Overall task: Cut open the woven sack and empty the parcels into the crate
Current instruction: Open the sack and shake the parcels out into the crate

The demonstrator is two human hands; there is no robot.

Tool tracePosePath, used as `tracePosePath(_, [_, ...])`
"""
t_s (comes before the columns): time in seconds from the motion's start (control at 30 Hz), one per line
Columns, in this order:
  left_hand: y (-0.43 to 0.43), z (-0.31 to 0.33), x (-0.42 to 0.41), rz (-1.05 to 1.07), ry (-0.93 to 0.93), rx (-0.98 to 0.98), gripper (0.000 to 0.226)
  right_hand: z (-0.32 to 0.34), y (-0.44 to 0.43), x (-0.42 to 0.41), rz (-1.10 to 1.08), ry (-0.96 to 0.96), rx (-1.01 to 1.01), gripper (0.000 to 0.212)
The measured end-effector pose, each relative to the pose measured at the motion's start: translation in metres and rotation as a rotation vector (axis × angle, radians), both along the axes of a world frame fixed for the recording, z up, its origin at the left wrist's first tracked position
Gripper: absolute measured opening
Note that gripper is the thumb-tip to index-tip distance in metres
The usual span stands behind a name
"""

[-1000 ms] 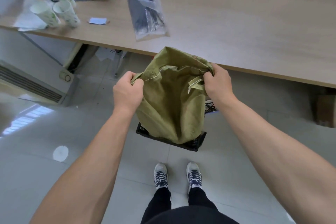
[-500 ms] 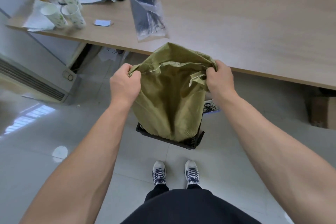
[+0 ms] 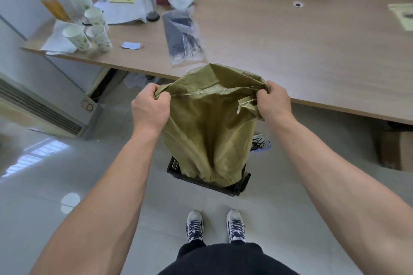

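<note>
Olive-green woven plastic sack [image 3: 207,127] hangs upside down, bottom end up, open mouth down inside black plastic slatted crate [image 3: 242,184] on grey tile floor, in front of wooden table [image 3: 290,51]. Left hand [image 3: 150,108] squeezed tight on one top corner, right hand [image 3: 273,101] squeezed tight on other. Sack looks soft, floppy, crinkly, light, maybe nearly empty. Weave likely bit slippery; stitched bottom seam gives best hold. No parcels seen.

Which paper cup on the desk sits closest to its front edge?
The right cup of the front pair, beside the blue slip; the others sit farther back or further left.
</note>
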State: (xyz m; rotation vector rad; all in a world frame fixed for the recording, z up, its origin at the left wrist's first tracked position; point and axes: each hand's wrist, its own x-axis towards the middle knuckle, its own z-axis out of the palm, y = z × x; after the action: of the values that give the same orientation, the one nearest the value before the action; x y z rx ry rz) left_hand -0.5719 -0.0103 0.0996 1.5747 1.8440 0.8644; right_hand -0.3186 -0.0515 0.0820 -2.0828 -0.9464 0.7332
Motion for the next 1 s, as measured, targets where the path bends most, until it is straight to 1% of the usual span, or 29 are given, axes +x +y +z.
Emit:
tracePosePath(0.07, [-0.006, 0.001, -0.003, -0.022, 0.042, -0.054, 0.015, -0.001, -0.007, -0.001, 0.026, -0.014, -0.072, 0.022])
tracePosePath(0.13, [-0.003, 0.003, -0.006, -0.031, 0.045, -0.022, 0.012, -0.003, -0.007, 0.002, 0.053, -0.006, -0.049, 0.021])
tracePosePath(0.2, [-0.001, 0.008, -0.009, -0.018, 0.035, -0.010, 0.011, 0.001, -0.006, 0.005, 0.010, 0.041, -0.012, 0.019])
tracePosePath(0.27, [-0.003, 0.008, -0.011, -0.044, 0.085, -0.063, 0.013, 0.002, -0.007, 0.004, -0.012, 0.112, -0.046, 0.018])
tracePosePath(0.33, [-0.004, 0.006, -0.014, -0.055, 0.096, -0.046, 0.014, 0.000, -0.008, 0.004, 0.023, 0.095, -0.053, 0.017])
tracePosePath(0.4, [-0.004, 0.009, -0.016, -0.039, 0.065, -0.009, 0.014, 0.006, -0.009, 0.005, 0.020, 0.090, -0.011, 0.015])
tracePosePath(0.53, [-0.004, 0.021, -0.019, -0.059, 0.061, 0.043, 0.011, 0.014, -0.005, 0.008, 0.000, 0.124, 0.050, 0.020])
tracePosePath(0.73, [0.002, 0.047, -0.015, -0.042, 0.050, 0.125, 0.012, 0.030, -0.003, 0.014, -0.020, 0.273, 0.110, 0.018])
tracePosePath(0.87, [0.005, 0.066, -0.011, -0.047, 0.052, 0.153, 0.012, 0.043, -0.001, 0.016, -0.023, 0.313, 0.159, 0.018])
tracePosePath(1.0, [0.006, 0.077, -0.008, -0.043, 0.020, 0.176, 0.012, 0.054, 0.000, 0.017, -0.021, 0.353, 0.217, 0.022])
